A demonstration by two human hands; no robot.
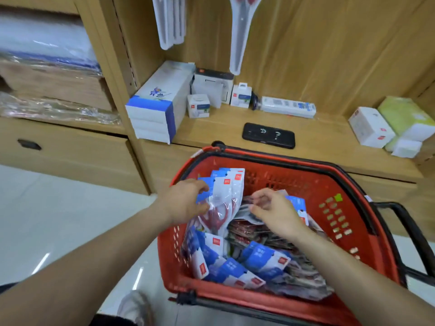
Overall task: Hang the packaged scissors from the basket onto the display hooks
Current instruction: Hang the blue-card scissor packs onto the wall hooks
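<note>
Left hand grips a fan of scissor packs, right hand curls at another, hold unclear; basket nearly full, few hung packs far up: early, I judge.

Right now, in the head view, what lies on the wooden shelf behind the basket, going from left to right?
Stack of blue-and-white boxes → small white box → black phone → white box with red marks → green pack.
</note>
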